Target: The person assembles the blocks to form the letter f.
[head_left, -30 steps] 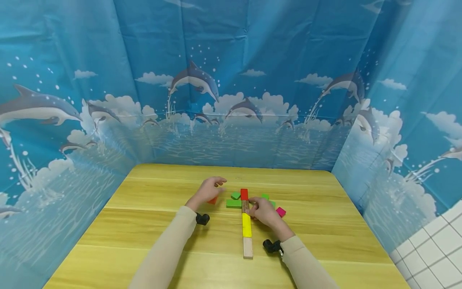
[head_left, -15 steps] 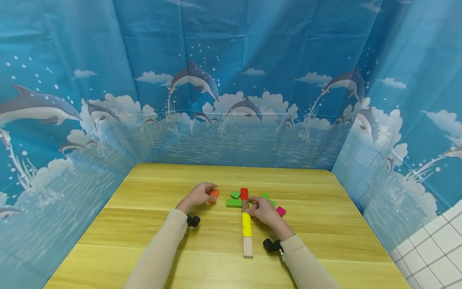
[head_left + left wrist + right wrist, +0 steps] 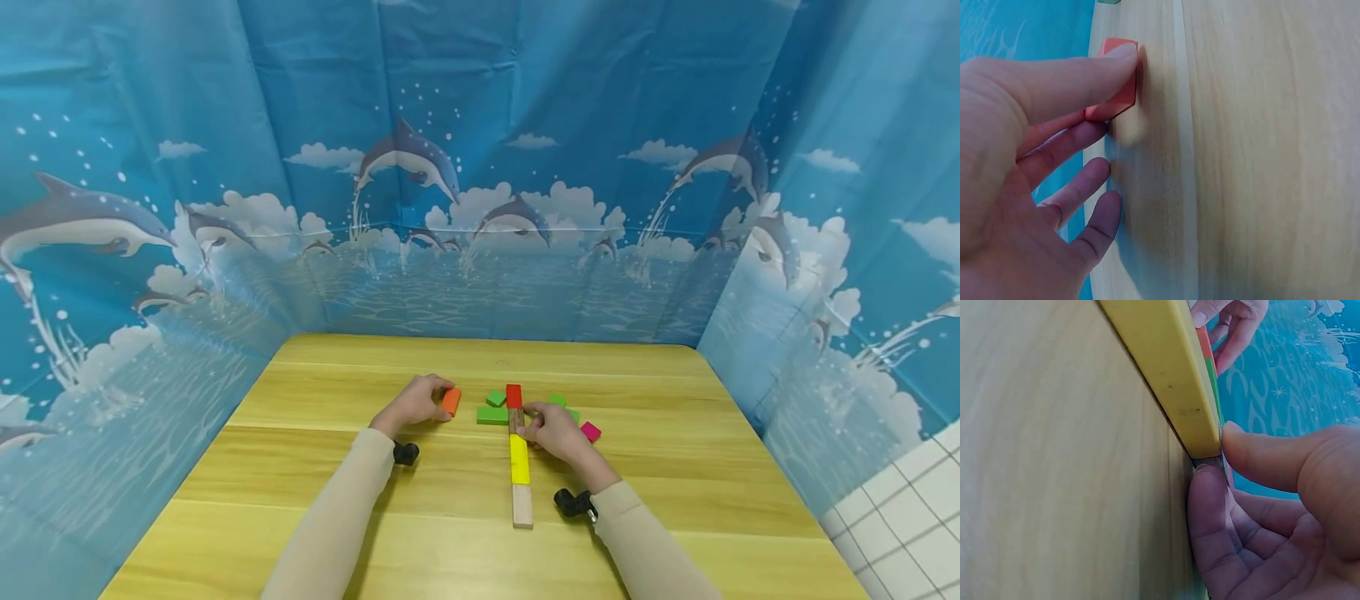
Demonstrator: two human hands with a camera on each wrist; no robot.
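Observation:
My left hand [image 3: 415,404] pinches an orange block [image 3: 451,402] between thumb and index finger; the other fingers stay off it in the left wrist view. The block rests on the table, left of a straight row of blocks. From far to near, that row has a red block [image 3: 513,395], a dark brown block [image 3: 515,419], a yellow block [image 3: 519,460] and a pale wood block [image 3: 522,507]. My right hand [image 3: 561,432] grips the brown block, thumb and fingertip at its sides, hiding part of it. The yellow block [image 3: 1179,394] fills the upper right wrist view.
Left of the row lie a long green block [image 3: 492,416] and a small green block [image 3: 497,398]. Beyond my right hand are another green block [image 3: 557,400] and a magenta block [image 3: 591,432]. A dolphin-print curtain [image 3: 480,283] surrounds the wooden table [image 3: 442,533].
My left hand has moved left and down onto the orange block and taken hold of it. The right hand has stayed at the brown block. The head view has shifted slightly.

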